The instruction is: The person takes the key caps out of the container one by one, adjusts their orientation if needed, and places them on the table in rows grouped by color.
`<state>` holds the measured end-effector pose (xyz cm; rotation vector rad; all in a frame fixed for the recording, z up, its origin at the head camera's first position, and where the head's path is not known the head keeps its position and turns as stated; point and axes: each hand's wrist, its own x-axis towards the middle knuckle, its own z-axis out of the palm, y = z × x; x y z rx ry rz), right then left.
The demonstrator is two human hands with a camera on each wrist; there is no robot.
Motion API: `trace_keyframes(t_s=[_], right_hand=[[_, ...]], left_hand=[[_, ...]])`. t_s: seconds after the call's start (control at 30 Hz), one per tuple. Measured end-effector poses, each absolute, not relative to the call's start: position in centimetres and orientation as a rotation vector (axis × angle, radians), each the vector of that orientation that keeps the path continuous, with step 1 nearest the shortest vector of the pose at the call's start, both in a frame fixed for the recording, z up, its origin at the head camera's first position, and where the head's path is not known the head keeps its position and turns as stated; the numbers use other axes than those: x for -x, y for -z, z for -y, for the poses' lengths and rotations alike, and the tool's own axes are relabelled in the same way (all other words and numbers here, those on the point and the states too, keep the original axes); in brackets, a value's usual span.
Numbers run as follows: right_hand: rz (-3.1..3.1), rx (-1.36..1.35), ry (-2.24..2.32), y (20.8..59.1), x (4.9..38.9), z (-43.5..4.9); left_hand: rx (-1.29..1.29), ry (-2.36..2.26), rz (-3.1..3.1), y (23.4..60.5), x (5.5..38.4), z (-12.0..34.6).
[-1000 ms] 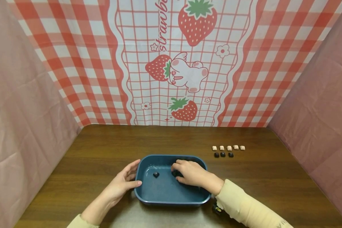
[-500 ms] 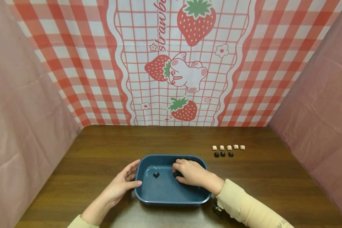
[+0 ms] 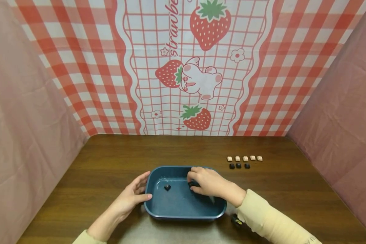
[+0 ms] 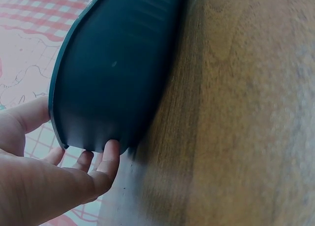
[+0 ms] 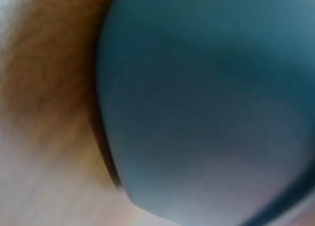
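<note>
My left hand [image 3: 130, 194] grips the left end of a dark blue rectangular tub [image 3: 186, 217], thumb over the rim and fingers along the outer wall. The left wrist view shows the same tub wall [image 4: 108, 78] close up. Inside the tub, toward the right, my right hand [image 3: 208, 181] pinches a black keycap [image 3: 194, 183] between thumb and fingers, partly hidden by them. Another black keycap [image 3: 167, 187] lies on the tub floor at the left. In the right wrist view the blurred tub wall [image 5: 197, 113] fills most of the picture and the hand is out of sight.
Behind the tub, to the right, several cream keycaps [image 3: 245, 158] form a row on the brown wooden table [image 3: 125, 149]. Three black keycaps [image 3: 238, 165] sit in a second row in front of them. A red-and-white strawberry cloth [image 3: 198, 118] hangs at the back.
My right hand has shifted slightly right and up in the head view, with the black keycap between its fingers. The left hand and the tub have stayed put.
</note>
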<state>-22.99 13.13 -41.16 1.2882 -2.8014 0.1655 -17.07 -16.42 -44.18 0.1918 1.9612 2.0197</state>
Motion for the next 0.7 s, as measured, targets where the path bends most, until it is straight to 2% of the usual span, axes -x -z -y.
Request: trace_keyframes(t_s=[0.7], right_hand=[[2.752, -1.253, -0.169, 36.4, 23.5, -17.3]], left_hand=[[-0.186, -2.001, -1.961, 44.1, 17.1, 16.5]])
